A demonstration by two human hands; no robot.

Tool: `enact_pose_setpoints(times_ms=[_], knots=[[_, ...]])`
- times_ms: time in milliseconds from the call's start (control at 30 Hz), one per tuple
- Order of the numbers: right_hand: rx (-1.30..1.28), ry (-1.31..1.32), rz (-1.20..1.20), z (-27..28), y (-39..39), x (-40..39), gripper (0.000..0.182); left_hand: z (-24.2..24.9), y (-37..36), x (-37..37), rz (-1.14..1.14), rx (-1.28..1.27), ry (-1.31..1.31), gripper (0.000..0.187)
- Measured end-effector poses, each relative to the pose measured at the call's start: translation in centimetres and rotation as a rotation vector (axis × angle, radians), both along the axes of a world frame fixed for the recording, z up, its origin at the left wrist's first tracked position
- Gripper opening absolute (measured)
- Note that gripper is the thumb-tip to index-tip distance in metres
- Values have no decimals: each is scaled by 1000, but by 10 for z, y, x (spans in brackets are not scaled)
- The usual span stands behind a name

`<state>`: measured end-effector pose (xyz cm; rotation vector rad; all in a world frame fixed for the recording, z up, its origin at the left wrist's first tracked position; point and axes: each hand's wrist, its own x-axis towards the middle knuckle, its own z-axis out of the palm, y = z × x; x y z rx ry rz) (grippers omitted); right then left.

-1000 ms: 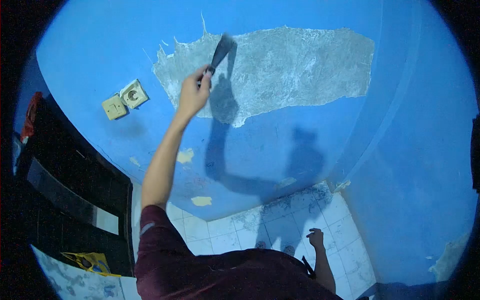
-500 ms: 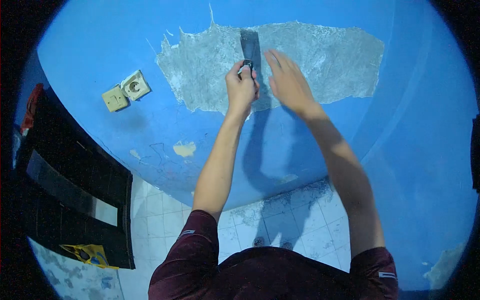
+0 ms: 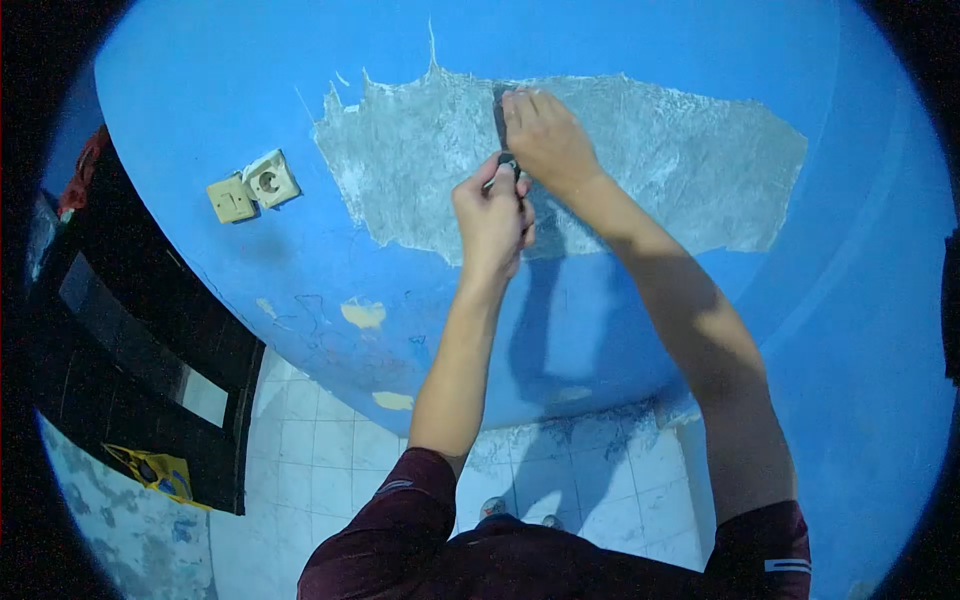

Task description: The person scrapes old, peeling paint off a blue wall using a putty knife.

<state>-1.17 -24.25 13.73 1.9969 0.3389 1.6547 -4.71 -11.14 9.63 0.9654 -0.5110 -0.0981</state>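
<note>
A scraper [image 3: 501, 112] with a dark handle and wide blade lies against the grey bare patch [image 3: 420, 160] of the blue wall [image 3: 230, 80]. My left hand [image 3: 490, 215] is wrapped round its handle, thumb on top, below the blade. Just above and to the right, my right hand [image 3: 548, 140] rests over the blade, its fingertips at the blade's upper part and partly covering it. Its fingers lie flat and side by side. Ragged paint edges border the patch at the top.
A socket [image 3: 270, 182] and a switch [image 3: 232, 200] are on the wall at the left. Dark furniture [image 3: 140, 350] stands at the lower left with a yellow bag [image 3: 160, 472]. Below is a tiled floor [image 3: 330, 440].
My right hand has moved left, from beside the scraper onto its blade. The whole view has shifted slightly, with the patch and my left hand now lower.
</note>
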Motion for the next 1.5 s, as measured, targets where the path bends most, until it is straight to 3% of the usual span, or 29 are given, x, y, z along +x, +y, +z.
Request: enact_pose_setpoints(times_ms=[233, 367, 400, 567, 667, 767, 833, 900, 1067, 1233, 1300, 1367, 1400, 1433, 1467, 1500], knots=[[-142, -22, 64, 7, -20, 0, 23, -14, -38, -11, 54, -133, -18, 42], [-146, 10, 49, 5, -12, 3, 26, -13, -22, -4, 81, -82, 1, 34], [-101, 8, 45, 3, -9, 4, 28, -14, -9, 8, -4, -57, -71, 35], [-136, -95, 31, -3, -10, 13, 31, -21, -15, 10, 11, -40, -104, 39], [-215, -43, -32, 6, -25, 7, 35, -29, -42, 3, 42, -242, 12, 43], [-242, 10, -51, 4, -23, 4, 38, -33, -45, 5, -15, -254, 15, 43], [-224, 6, -23, 3, -14, 8, 39, -30, -23, 15, -20, -243, -15, 40], [-124, -31, -130, -6, -5, 15, 42, -24, -2, 25, -17, -39, -70, 37], [-187, 6, -124, 0, -22, 8, 43, -38, -48, 15, 31, -236, -64, 46], [-196, 149, -149, 0, -23, -16, 47, -46, -63, 13, 3, -328, -63, 39], [12, 180, -76, -19, -14, -42, 49, -47, -42, 23, 6, -168, -74, 25], [315, 375, 1, -73, -10, -71, 43, -52, -10, 41, 79, -33, -184, 26], [512, 422, 33, -116, -7, -90, 35, -56, 5, 55, 97, 6, -233, 37], [624, 478, 95, -167, -12, -110, 35, -52, 23, 61, 150, 75, -255, 35], [656, 471, -46, -243, -17, -129, 32, -45, 40, 66, 205, 143, -275, 34], [701, 566, 13, -317, -28, -157, 29, -38, 55, 73, 203, 150, -274, 34]])
